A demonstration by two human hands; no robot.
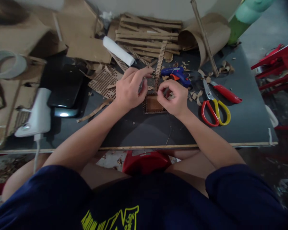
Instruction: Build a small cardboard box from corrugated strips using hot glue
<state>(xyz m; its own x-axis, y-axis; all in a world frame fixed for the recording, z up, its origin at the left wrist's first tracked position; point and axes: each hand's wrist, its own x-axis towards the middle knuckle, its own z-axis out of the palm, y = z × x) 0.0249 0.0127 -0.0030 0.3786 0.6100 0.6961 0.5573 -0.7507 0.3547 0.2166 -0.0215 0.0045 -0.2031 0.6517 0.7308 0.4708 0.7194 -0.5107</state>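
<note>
A small cardboard box frame with corrugated edges lies on the dark table, between my hands. A corrugated strip rises from its far side and leans away. My right hand is at the box's right edge, thumb and index finger pinched; what they hold, if anything, is too small to make out. Over the box's left far corner is my left hand, its fingers curved and thumb apart, with nothing clearly held. A blue glue gun rests just beyond my right hand.
Scissors and a red cutter lie at right. Cardboard strips, a white roll and a cardboard tube stand behind. At left are a black device, a white tool and tape.
</note>
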